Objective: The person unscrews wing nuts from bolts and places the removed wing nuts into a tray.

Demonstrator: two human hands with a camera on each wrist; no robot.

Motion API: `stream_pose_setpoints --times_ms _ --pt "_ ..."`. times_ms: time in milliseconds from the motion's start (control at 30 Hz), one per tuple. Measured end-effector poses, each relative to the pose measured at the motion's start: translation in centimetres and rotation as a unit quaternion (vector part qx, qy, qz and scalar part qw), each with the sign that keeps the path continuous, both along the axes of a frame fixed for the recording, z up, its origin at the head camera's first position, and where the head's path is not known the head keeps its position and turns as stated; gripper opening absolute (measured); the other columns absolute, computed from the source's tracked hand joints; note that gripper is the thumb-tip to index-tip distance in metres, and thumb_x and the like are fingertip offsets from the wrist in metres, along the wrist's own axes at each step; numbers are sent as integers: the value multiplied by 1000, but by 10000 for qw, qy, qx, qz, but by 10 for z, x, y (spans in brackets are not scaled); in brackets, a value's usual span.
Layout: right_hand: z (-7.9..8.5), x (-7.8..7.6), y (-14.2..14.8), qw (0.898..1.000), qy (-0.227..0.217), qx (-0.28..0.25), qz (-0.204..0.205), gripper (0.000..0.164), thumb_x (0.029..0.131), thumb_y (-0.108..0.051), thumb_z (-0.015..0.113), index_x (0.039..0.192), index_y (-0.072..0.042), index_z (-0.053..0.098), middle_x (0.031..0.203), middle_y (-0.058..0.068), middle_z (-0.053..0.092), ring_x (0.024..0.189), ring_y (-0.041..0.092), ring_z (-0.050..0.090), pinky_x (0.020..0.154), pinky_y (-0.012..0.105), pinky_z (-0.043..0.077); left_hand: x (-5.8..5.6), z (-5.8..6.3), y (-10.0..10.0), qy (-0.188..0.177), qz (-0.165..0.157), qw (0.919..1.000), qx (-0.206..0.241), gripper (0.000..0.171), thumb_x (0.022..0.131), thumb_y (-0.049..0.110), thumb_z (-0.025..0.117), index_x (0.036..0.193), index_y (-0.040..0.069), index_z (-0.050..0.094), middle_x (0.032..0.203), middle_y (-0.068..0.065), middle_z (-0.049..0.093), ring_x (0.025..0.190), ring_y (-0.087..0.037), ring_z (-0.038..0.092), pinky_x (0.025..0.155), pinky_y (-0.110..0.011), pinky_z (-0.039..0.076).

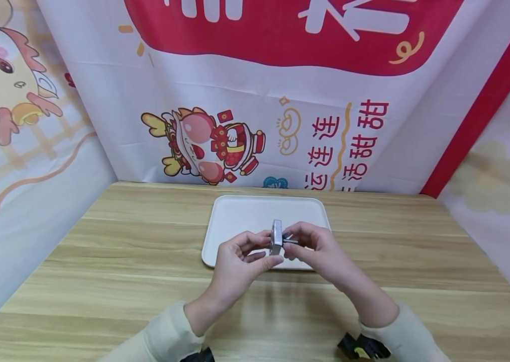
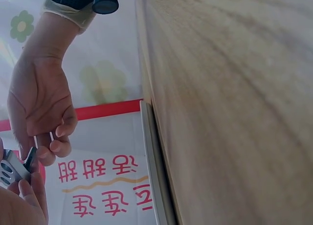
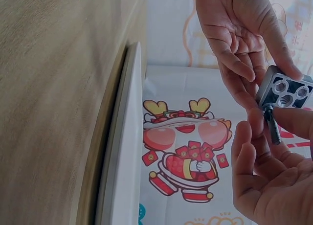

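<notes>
The left forearm [image 1: 160, 334] and the right forearm [image 1: 406, 334], each in a pale sleeve, reach forward and slant inward from the lower edge of the head view, with both wrists bare past the cuffs. The left hand [image 1: 241, 257] holds a grip at the centre, its thumb stretched out and its fingers bent opposite it. Close in front of it, the right hand [image 1: 318, 245] pinches with thumb and index finger, the other fingers loosely curled
</notes>
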State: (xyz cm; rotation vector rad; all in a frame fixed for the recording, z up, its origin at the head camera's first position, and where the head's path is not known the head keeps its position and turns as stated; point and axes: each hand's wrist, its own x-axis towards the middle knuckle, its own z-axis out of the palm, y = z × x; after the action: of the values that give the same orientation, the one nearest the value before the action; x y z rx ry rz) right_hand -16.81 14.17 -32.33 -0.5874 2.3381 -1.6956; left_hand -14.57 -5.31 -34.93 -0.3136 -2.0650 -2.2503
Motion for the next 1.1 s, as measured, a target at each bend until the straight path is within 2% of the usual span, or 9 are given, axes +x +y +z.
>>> stream_pose_setpoints --times_ms 167,300,533,667,767,1100 --pt "1 1 1 9992 386 9 -87 19 96 -7 63 114 0 63 100 16 67 87 19 65 75 25 57 -1 -1 0 15 -16 10000 30 34 73 1 86 100 -2 67 124 -9 71 113 -17 68 91 -32 59" --pt "2 1 1 9990 396 52 -200 18 99 -12 61 114 -3 64 99 19 66 84 18 64 73 28 55 -1 -2 0 -2 -30 10000 53 34 73 2 86 101 -2 67 124 -9 71 113 -18 68 91 -31 59" --pt "2 -3 3 9993 -237 105 -259 36 106 -32 48 110 1 62 86 7 66 82 17 63 74 32 55 -1 -2 0 22 -10 10000 75 35 72 2 87 100 -2 67 124 -9 71 114 -18 67 90 -30 60" --pt "1 -4 3 9975 -681 207 -24 49 108 -37 39 100 5 62 79 3 65 80 17 61 73 32 53 -1 -2 0 44 -20 9999 100 35 71 1 87 100 -3 67 124 -10 71 115 -18 67 92 -35 59" --pt "0 -3 3 9958 -845 321 144 56 109 -40 34 96 5 64 77 1 66 79 16 61 71 32 52 -1 -2 -1 74 -50 9999 86 36 71 1 87 100 -3 67 124 -10 71 115 -19 67 94 -39 58" --pt "0 -1 2 9939 -1054 105 291 52 108 -40 37 94 3 63 73 -1 65 76 12 61 66 28 51 0 -2 0 65 -50 10000 -38 35 72 2 87 101 -2 68 123 -9 71 114 -18 67 90 -29 60"
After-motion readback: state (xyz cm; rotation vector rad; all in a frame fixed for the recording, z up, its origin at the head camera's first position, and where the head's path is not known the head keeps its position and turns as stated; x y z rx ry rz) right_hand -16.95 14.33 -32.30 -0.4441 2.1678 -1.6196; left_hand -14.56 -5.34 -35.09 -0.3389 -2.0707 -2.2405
